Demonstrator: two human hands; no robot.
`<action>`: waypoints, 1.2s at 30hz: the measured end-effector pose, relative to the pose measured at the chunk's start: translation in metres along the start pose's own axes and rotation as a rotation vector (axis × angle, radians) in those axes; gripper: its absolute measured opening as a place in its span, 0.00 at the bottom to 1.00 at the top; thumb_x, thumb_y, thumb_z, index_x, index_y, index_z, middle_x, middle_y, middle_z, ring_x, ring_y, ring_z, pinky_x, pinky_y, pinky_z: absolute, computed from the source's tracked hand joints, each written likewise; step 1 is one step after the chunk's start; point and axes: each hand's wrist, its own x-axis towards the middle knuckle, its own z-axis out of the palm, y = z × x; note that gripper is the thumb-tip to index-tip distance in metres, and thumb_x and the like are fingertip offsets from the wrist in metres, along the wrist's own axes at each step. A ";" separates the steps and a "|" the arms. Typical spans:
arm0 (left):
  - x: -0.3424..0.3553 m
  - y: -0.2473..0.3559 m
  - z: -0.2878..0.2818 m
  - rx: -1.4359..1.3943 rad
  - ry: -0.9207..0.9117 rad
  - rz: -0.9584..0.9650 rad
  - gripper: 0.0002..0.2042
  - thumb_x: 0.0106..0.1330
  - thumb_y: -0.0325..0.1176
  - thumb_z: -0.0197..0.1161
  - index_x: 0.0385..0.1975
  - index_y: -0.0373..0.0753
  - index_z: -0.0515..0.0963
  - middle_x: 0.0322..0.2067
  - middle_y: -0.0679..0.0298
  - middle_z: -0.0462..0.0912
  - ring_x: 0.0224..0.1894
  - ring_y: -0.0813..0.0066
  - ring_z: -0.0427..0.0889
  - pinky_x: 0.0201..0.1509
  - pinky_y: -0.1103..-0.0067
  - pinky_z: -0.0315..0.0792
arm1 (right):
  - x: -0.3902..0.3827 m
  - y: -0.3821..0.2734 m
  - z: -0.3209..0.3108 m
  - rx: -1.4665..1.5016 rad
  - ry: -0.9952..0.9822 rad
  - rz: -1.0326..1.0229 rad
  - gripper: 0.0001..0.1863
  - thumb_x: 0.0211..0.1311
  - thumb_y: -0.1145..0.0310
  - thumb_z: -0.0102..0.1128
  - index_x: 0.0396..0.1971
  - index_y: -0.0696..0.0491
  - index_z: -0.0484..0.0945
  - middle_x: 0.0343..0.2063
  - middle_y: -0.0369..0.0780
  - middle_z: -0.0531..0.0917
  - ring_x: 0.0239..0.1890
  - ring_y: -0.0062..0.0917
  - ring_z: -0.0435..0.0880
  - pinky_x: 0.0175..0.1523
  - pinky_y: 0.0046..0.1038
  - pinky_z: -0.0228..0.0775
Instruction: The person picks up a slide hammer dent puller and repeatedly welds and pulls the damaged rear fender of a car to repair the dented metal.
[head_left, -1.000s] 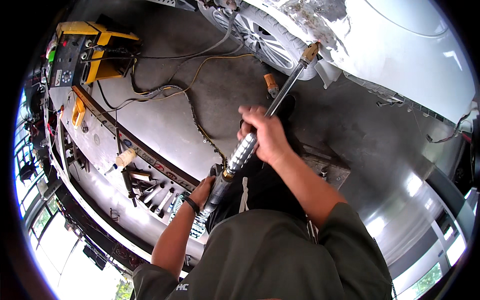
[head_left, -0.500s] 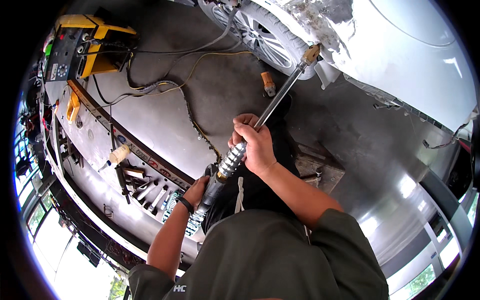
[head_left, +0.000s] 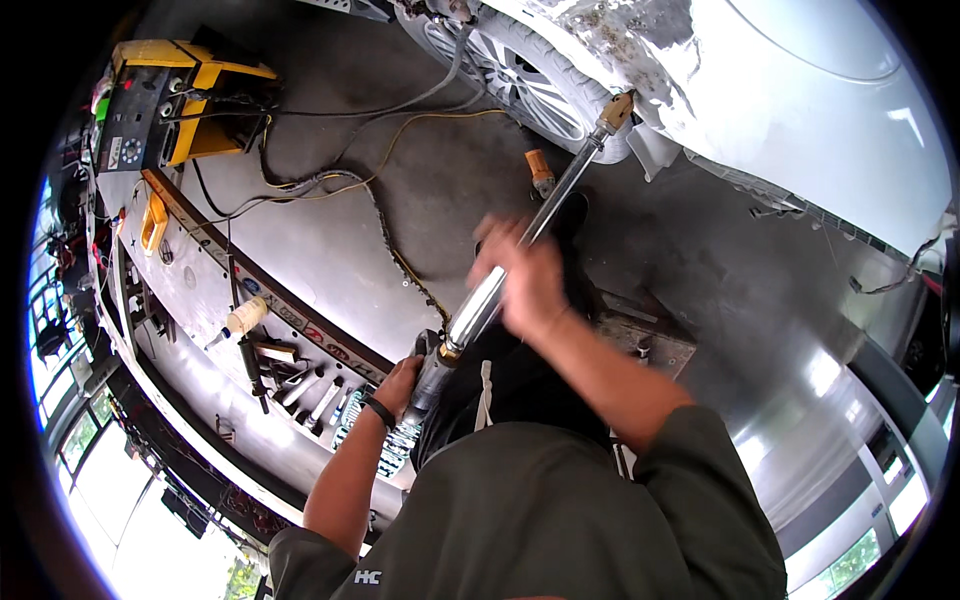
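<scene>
A long metal slide hammer [head_left: 573, 178] runs slantwise from my waist up to a white car body. Its brass-coloured tip [head_left: 617, 112] meets the scraped, bare-metal patch [head_left: 640, 50] beside the wheel. My left hand [head_left: 400, 385], with a dark band at the wrist, is closed round the dark rear handle [head_left: 434, 375]. Further up the shaft, my right hand [head_left: 525, 280] is wrapped about it at the chrome sliding weight [head_left: 478, 312]. Motion smears that hand and the weight, so single fingers do not show clearly.
A yellow-and-black machine [head_left: 190, 95] stands at far left, its cables [head_left: 380, 215] trailing over the floor. An orange-and-grey power tool [head_left: 540, 172] lies by the car wheel [head_left: 515, 75]. Hand tools [head_left: 315, 390] and a bottle [head_left: 247, 314] sit at left; a small wooden platform [head_left: 650, 340] is at right.
My right hand has become blurred, and the chrome weight has slid up the shaft toward the car. The left hand keeps its hold on the handle; the view has shifted slightly.
</scene>
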 end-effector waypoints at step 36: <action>-0.026 0.081 0.019 -0.221 -0.032 -0.249 0.24 0.77 0.44 0.41 0.55 0.30 0.77 0.47 0.56 0.84 0.48 0.71 0.81 0.55 0.77 0.73 | -0.006 0.013 -0.005 0.054 -0.024 0.251 0.03 0.65 0.72 0.61 0.32 0.54 0.79 0.19 0.35 0.76 0.21 0.21 0.76 0.34 0.26 0.74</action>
